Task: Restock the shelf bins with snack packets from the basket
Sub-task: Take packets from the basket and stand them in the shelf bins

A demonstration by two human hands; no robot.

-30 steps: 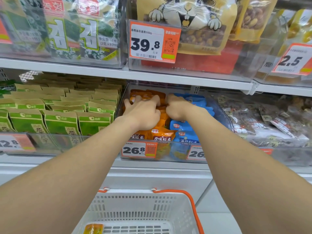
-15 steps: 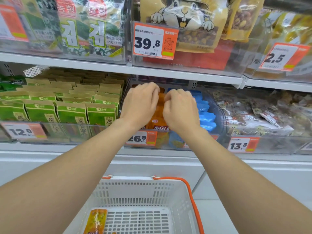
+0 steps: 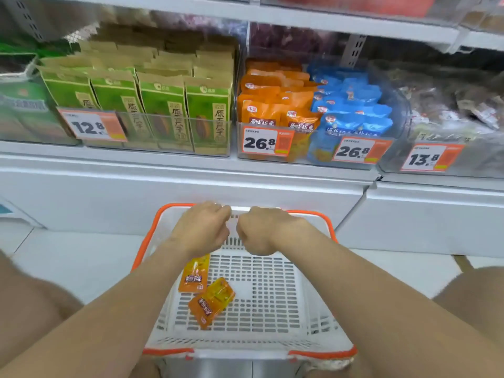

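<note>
My left hand (image 3: pixel 201 227) and right hand (image 3: pixel 261 233) both have their fingers folded under toward the palms, knuckles up. I see nothing held in either one, though the palms themselves face away from me. They hang side by side, nearly touching, in the middle of the frame, over the far end of the basket (image 3: pixel 272 296). I judge they are empty because they are here to fetch the next load.

Just below my left wrist, in the lower middle of the frame, two orange packets lie flat on the slotted floor of the basket. The upper packet (image 3: pixel 194 274) sits lengthwise and the lower packet (image 3: pixel 211 302) lies skewed, its top corner overlapping the first. These are what is left to shelve, and the rest of the basket floor shows bare white plastic.

In the upper middle of the frame a clear bin (image 3: pixel 301 156) sits on the shelf. Its left half holds orange packs (image 3: pixel 272 105) standing in rows behind a price tag (image 3: pixel 267 143). Its right half holds blue packs (image 3: pixel 351 110). The packets in the basket match the orange side in colour, so I take that as where they belong. Standing them upright, faces forward, would keep the labels readable over the tag.

To the upper left stand rows of green bags (image 3: pixel 163 105) in their own bin, with no part in this step. The job looks close to done. Next I would uncurl my left fingers and pinch the nearer packet by its edge.
</note>
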